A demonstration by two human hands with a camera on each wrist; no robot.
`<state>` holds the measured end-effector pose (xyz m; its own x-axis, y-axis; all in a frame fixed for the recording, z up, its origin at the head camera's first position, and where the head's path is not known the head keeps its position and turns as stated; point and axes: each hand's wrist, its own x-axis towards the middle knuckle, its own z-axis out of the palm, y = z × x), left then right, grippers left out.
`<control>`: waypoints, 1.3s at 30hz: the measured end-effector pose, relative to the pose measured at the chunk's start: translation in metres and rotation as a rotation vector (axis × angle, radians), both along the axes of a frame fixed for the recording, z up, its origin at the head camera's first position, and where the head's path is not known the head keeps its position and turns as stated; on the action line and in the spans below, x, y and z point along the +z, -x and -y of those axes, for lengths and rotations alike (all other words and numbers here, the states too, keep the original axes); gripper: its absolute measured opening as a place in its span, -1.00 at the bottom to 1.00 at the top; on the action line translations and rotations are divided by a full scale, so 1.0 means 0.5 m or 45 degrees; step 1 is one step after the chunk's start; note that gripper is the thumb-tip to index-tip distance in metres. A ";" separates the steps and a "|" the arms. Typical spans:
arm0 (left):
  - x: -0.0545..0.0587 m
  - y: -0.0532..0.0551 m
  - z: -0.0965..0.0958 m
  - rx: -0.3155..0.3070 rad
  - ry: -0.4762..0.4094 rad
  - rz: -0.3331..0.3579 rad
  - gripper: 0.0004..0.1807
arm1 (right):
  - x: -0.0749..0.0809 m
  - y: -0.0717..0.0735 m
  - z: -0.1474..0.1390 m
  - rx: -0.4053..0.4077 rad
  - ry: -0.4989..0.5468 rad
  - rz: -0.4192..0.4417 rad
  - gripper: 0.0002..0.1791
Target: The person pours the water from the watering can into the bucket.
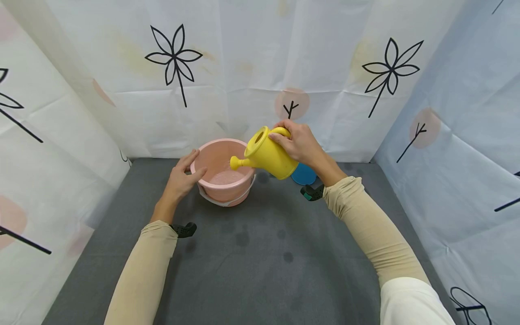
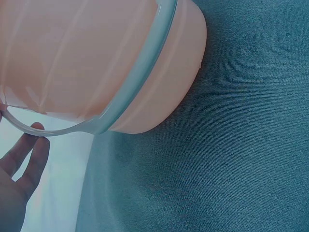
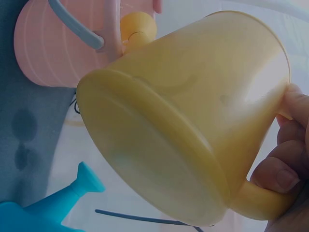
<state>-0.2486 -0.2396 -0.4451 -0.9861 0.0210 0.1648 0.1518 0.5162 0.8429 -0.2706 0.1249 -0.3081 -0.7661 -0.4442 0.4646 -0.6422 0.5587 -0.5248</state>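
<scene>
A pink bucket (image 1: 219, 192) with a pale handle (image 1: 227, 203) stands on the dark cloth; its floor glints as if wet. My left hand (image 1: 181, 176) touches the bucket's left rim, fingers spread and fairly straight, as the left wrist view also shows at the fingertips (image 2: 42, 145). With my right hand (image 1: 298, 142) I hold a yellow watering can (image 1: 272, 155) by its handle, off the table. The can tilts left, its spout head (image 1: 234, 163) over the inside of the bucket. No stream shows from the spout.
A blue watering can (image 3: 58, 203), partly hidden behind the yellow one and my arm in the head view, stands to the right of the bucket. Dark wet spots (image 1: 288, 257) mark the grey tabletop cloth (image 1: 260, 289). White patterned curtains (image 1: 243, 58) enclose the back and both sides.
</scene>
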 end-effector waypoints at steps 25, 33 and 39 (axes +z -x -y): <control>-0.004 -0.001 0.003 -0.019 -0.039 -0.021 -0.23 | 0.004 -0.003 0.003 0.010 -0.011 0.010 -0.68; 0.027 -0.018 -0.010 -0.043 -0.061 0.012 -0.24 | 0.005 -0.006 0.005 0.006 -0.014 0.019 -0.68; 0.003 -0.003 0.000 -0.029 -0.045 -0.001 -0.24 | 0.005 -0.006 0.004 0.006 -0.013 0.024 -0.68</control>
<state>-0.2469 -0.2396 -0.4435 -0.9853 0.0379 0.1667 0.1641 0.4826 0.8603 -0.2676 0.1228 -0.3058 -0.7725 -0.4521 0.4459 -0.6349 0.5611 -0.5311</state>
